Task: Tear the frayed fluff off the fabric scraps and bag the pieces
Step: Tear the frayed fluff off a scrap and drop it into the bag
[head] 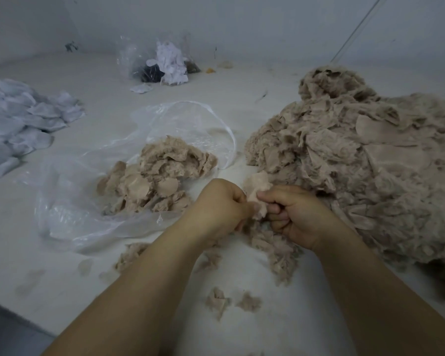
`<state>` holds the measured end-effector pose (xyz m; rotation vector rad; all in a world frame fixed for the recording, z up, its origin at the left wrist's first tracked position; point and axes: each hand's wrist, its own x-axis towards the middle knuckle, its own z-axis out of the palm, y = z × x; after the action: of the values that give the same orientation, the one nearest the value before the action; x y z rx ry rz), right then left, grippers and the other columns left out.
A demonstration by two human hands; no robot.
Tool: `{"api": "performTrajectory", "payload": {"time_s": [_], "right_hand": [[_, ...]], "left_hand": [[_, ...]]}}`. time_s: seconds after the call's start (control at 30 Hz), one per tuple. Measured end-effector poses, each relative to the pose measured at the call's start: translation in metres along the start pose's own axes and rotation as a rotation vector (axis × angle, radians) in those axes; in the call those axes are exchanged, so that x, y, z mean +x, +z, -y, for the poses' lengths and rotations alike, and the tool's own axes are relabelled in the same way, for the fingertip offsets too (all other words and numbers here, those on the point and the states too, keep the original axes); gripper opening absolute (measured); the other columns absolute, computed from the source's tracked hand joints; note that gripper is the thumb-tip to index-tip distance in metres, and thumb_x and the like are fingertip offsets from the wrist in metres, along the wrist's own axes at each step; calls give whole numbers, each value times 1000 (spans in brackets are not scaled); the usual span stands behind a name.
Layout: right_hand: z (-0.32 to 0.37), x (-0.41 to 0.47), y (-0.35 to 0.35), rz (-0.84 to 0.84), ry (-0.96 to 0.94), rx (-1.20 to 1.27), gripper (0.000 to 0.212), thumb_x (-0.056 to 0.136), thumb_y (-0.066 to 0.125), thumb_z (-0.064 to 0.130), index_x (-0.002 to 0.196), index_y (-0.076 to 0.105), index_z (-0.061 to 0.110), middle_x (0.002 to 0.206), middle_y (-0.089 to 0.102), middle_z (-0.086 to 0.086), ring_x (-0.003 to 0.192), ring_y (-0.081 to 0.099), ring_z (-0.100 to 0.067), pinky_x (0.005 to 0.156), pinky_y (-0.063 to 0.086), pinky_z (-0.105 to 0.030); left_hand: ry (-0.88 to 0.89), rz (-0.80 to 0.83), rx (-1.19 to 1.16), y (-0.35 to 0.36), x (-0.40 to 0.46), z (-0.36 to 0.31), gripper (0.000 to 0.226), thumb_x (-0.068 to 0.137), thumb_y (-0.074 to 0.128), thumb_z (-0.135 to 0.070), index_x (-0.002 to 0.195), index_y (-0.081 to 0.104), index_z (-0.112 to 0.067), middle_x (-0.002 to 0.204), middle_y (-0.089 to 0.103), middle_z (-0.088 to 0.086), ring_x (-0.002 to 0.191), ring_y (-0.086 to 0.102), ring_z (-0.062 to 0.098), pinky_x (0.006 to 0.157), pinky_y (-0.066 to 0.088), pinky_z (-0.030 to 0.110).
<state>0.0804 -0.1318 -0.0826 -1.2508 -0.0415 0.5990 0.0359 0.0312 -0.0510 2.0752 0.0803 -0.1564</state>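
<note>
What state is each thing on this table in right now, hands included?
Left hand: fingers curled, pinching the scrap.
Right hand: gripping the scrap.
Scrap: held between both hands.
Near bag: open, partly filled.
Big beige pile: loose, unbagged.
Far bag: holding white and dark pieces.

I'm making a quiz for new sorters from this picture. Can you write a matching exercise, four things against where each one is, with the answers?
Things:
1. large tan scrap heap
2. white scrap pile
3. open clear bag
4. tan scrap

Places:
A. pinched between left hand and right hand
B. far left of the table
C. right of the hands
D. left of the hands, tan pieces in its mouth

Pairs: 1-C, 2-B, 3-D, 4-A
</note>
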Motion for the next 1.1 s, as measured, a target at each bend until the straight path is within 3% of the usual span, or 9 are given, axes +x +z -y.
{"api": "performTrajectory", "payload": {"time_s": [0.1,0.23,0.3,0.37,0.53,0.6,0.83,0.97,1.1], "right_hand": [[0,0,0,-31,3,6,41,91,55,3,53,55,19,48,40,4,38,26,-3,36,20,-14],[0,1,0,-46,20,0,34,94,49,3,71,74,8,50,40,3,39,26,-4,37,19,-14],[1,1,0,-46,25,-20,28,95,49,5,82,74,4,51,41,3,40,26,-4,37,19,-15],[1,0,1,-42,34,-37,24,96,49,7,90,71,1,52,41,3,40,26,-4,36,20,-15],[0,0,2,-35,18,-56,24,97,49,8,101,69,-4,51,40,4,39,25,-3,34,22,-14],[-1,1,2,-46,9,-68,21,97,51,9,101,69,-2,51,40,4,39,26,-3,35,22,-14],[-1,-1,5,31,-46,-139,20,73,71,42,74,78,22,54,36,6,43,20,-5,38,17,-17],[-5,2,3,-41,-51,-156,25,90,66,21,67,76,23,52,38,6,40,26,-3,35,23,-15],[-5,3,2,-76,-44,-104,24,88,63,6,68,65,19,50,42,5,39,28,-4,34,24,-15]], "left_hand": [[-50,-62,-196,-2,1,-2,37,87,71,-12,51,62,-11,41,51,6,28,32,10,35,25,10],[-41,-490,-707,-26,17,-1,16,95,52,-3,91,67,-5,57,60,7,33,32,13,35,24,17],[-11,-538,-686,-36,23,5,10,97,53,-9,99,63,-7,63,63,3,36,35,14,37,27,21],[-55,-425,-583,-32,20,7,5,95,60,-10,95,63,-7,62,58,5,35,35,13,36,26,20],[-76,-220,24,-4,10,17,43,76,84,-34,62,54,-6,48,41,6,39,37,17,42,29,23],[-55,-176,157,0,9,17,43,78,82,-33,58,53,-9,47,41,6,41,35,19,46,29,24],[116,-249,-217,10,7,8,10,89,69,-5,83,68,-12,73,63,9,53,51,9,50,43,22],[209,-349,-276,15,9,9,19,82,73,2,88,68,-16,90,66,13,78,60,15,71,51,29],[254,-421,-232,16,8,11,22,79,75,2,87,67,-17,83,63,-4,71,55,-3,64,45,13]]}}
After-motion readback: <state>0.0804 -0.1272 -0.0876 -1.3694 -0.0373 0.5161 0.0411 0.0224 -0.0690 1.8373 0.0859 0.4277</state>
